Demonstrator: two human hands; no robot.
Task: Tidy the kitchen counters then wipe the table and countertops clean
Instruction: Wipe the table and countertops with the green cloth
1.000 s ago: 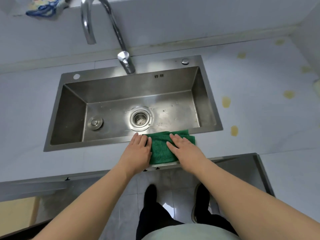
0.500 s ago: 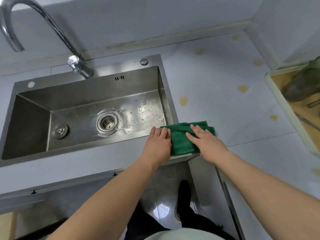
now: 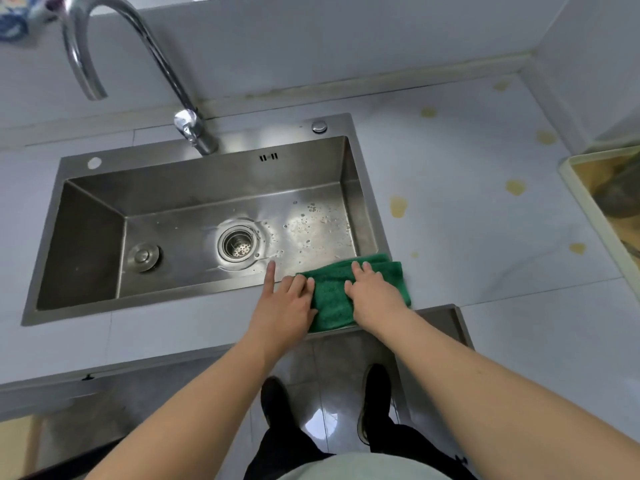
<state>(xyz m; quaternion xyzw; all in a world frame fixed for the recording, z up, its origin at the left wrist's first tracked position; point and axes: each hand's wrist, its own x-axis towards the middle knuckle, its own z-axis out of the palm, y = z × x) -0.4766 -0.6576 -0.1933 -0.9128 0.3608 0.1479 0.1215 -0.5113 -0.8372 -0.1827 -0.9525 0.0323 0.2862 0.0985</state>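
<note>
A folded green cloth (image 3: pixel 332 296) lies flat on the pale countertop (image 3: pixel 467 237), at the front right corner of the steel sink (image 3: pixel 52 271). My right hand (image 3: pixel 374 296) presses on the cloth's right half with straight fingers. My left hand (image 3: pixel 287 306) rests with flat fingers on the cloth's left edge and the counter strip beside it, its forefinger pointing out over the sink's front rim. Several yellow-brown stains (image 3: pixel 398 206) dot the countertop to the right of the sink.
A curved chrome tap (image 3: pixel 145 53) rises behind the sink. A pale tray (image 3: pixel 581 199) with dark things in it stands at the right edge. The counter's front edge steps back just below the cloth, with tiled floor and my shoes below. A blue patterned object (image 3: pixel 14 19) sits top left.
Both hands slid the cloth right along the counter's front strip, from in front of the drain to the sink's front right corner. My left forefinger has spread away from the other fingers.
</note>
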